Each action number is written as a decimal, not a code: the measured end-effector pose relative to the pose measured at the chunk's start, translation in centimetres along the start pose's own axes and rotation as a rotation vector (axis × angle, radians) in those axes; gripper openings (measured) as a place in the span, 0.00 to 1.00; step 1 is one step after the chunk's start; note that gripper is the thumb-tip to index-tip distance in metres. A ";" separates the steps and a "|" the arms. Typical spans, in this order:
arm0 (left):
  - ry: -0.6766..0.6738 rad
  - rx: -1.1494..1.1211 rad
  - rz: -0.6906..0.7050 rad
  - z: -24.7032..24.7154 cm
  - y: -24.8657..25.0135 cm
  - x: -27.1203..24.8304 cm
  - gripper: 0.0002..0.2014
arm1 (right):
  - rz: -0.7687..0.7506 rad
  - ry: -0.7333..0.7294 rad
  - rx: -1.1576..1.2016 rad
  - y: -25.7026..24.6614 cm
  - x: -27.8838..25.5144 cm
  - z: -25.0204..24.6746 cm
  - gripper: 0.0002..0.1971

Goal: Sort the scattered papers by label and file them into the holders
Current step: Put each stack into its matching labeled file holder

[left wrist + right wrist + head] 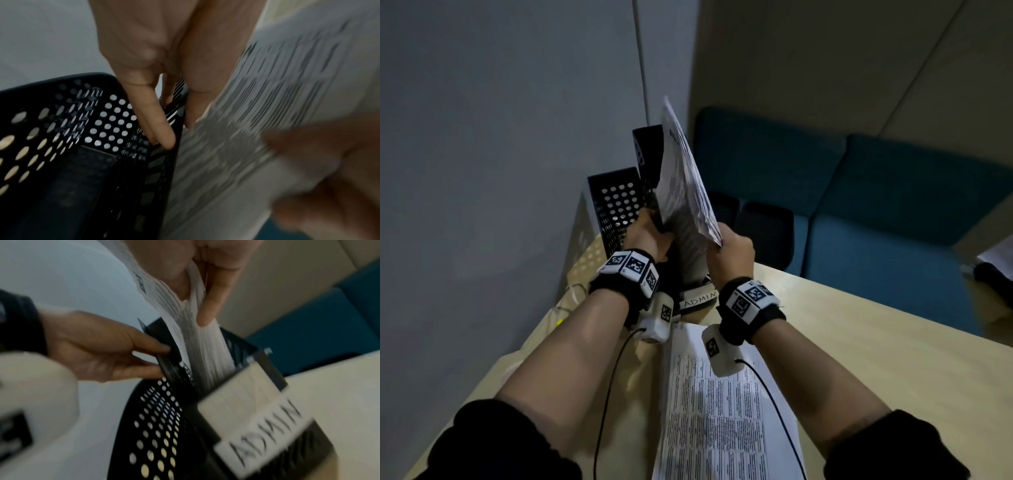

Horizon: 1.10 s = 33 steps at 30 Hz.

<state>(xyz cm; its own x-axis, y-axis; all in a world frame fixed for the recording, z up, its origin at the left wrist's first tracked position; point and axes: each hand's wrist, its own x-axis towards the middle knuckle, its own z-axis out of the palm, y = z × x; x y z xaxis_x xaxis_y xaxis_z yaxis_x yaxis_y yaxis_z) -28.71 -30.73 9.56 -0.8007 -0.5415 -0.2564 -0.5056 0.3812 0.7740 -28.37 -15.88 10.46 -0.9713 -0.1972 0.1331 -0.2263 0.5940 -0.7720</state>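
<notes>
A stack of printed papers [683,181] stands tilted, its lower end inside the black perforated holder [164,426] labelled ADMIN [259,421]. My right hand [731,243] grips the stack's near edge; in the right wrist view its thumb and fingers [207,305] pinch the sheets [207,353] just above the holder's mouth. My left hand [650,229] pinches the holder's left wall, one finger [162,129] on one side of the wall [172,162] and the thumb on the other. The papers [277,97] look blurred in the left wrist view.
A second black perforated holder [616,205] stands to the left against the grey wall, and another [649,150] behind. More printed sheets [722,411] lie on the beige table [876,342] under my forearms. A blue sofa [893,192] is beyond the table's far edge.
</notes>
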 end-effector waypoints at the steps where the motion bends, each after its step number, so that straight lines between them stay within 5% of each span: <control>1: 0.006 -0.028 -0.009 0.0 -0.1 0.0 0.25 | 0.032 -0.028 -0.007 0.6 -0.1 0.7 0.19; 9: 0.032 -0.257 -0.043 0.0 -1.3 -0.8 0.27 | 0.273 -0.116 0.006 2.4 1.3 2.5 0.11; 14: 0.060 -0.271 -0.031 0.4 -1.6 -1.1 0.27 | 0.425 -0.174 0.069 2.9 1.1 1.6 0.22; 22: -0.035 -0.425 -0.051 0.6 -3.0 -3.4 0.30 | 0.427 -0.312 0.012 4.0 -0.9 -1.1 0.21; 28: 0.030 -0.188 -0.214 2.4 -6.9 -7.9 0.15 | 0.543 -0.342 -0.091 8.2 -4.9 -3.9 0.12; 33: -0.068 0.037 -0.330 3.9 -11.2 -12.4 0.21 | 0.796 -0.389 -0.137 14.7 -10.3 -6.3 0.12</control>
<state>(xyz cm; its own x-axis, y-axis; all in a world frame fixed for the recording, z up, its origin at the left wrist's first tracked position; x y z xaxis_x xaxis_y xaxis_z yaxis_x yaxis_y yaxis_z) -14.36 -25.31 1.82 -0.6107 -0.5897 -0.5285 -0.7514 0.2209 0.6218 -22.16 -0.19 1.61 -0.7565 0.0776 -0.6494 0.4729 0.7508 -0.4611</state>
